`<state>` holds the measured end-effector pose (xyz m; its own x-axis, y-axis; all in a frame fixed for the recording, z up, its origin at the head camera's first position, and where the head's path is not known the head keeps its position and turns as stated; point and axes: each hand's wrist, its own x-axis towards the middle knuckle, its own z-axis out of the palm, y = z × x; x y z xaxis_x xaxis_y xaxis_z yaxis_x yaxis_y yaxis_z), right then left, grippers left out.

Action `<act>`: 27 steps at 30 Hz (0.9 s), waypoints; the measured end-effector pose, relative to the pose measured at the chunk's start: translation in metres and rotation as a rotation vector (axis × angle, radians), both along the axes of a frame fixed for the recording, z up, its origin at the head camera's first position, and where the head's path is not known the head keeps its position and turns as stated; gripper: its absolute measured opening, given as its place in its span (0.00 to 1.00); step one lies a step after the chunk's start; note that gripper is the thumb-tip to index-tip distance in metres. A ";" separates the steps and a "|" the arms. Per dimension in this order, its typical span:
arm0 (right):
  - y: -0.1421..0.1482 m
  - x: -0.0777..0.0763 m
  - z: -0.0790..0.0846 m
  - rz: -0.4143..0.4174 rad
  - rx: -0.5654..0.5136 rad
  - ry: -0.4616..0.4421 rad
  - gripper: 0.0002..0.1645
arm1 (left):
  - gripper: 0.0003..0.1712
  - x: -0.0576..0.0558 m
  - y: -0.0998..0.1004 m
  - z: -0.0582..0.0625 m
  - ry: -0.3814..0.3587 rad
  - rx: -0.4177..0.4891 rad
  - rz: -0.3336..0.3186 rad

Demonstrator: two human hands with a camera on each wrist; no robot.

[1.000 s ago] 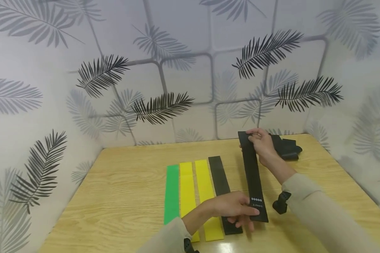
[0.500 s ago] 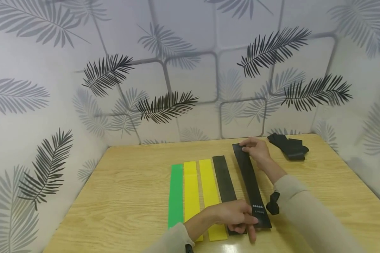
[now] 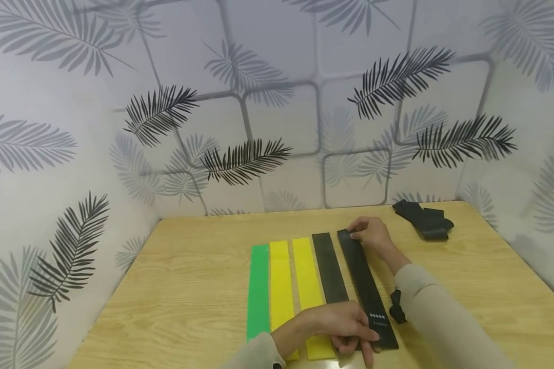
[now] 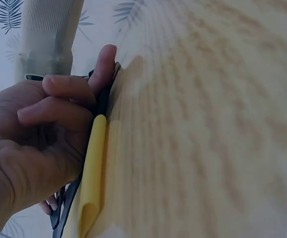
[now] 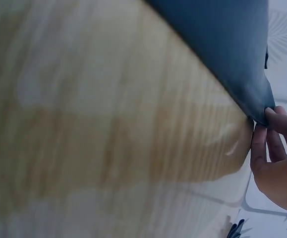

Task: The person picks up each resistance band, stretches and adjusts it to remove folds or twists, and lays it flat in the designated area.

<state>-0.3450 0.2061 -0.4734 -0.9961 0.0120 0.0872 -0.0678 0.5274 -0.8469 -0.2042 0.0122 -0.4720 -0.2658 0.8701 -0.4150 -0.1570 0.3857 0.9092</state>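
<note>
Down it comes: you've lowered the far end of the black band (image 3: 367, 289) nearly flat to the table (image 3: 189, 271), just right of its dark neighbour (image 3: 330, 266) — so it looks almost set in the row. Your right hand (image 3: 371, 236) pinches the far corner; your left hand (image 3: 343, 319) touches the near end — pinching or pressing, can't tell.

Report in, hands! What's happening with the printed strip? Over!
Right hand pinching far end of printed strip. Left hand touching near end, over black neighbour. Dark bundle clear, off right.
</note>
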 end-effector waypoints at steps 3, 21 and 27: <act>-0.001 0.001 -0.002 0.013 0.053 0.022 0.08 | 0.20 0.001 0.000 0.000 -0.032 0.006 0.002; -0.003 0.001 0.001 0.029 0.016 -0.038 0.04 | 0.22 -0.006 -0.006 -0.007 -0.150 0.073 0.020; -0.004 0.007 0.005 0.081 0.041 -0.046 0.04 | 0.22 -0.002 -0.003 -0.004 -0.113 0.048 0.000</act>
<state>-0.3378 0.2024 -0.4684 -0.9966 -0.0716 0.0402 -0.0734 0.5564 -0.8277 -0.2064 0.0090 -0.4764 -0.2195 0.8899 -0.3999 -0.2593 0.3419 0.9032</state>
